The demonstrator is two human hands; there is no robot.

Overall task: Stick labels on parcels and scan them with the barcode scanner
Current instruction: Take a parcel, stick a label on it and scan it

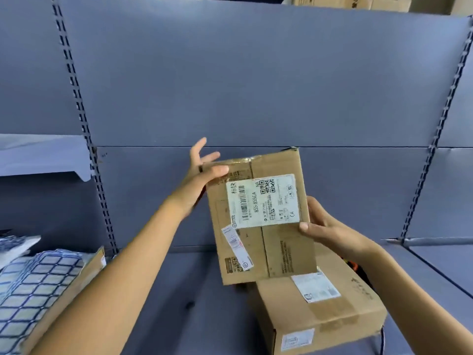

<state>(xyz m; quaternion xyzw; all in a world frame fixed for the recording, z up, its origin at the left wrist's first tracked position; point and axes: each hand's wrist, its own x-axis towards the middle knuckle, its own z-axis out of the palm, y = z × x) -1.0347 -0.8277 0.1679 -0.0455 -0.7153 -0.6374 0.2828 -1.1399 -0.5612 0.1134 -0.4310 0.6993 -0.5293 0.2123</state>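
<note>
Cardboard parcel [281,252] is held upright over a second box [320,316], label [263,201] facing the person, probably for scanning; right hand [325,226] grips its edge, left hand [197,180], fingers splayed, steadies a corner.

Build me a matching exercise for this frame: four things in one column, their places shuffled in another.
Things:
1. upright brown cardboard parcel
2. flat brown cardboard parcel
3. large white barcode label
4. blue-and-white checked package

Places:
A. far left of the view
B. stuck on the upright parcel's face
C. between left hand and right hand
D. lying on the grey shelf

Pairs: 1-C, 2-D, 3-B, 4-A.
</note>
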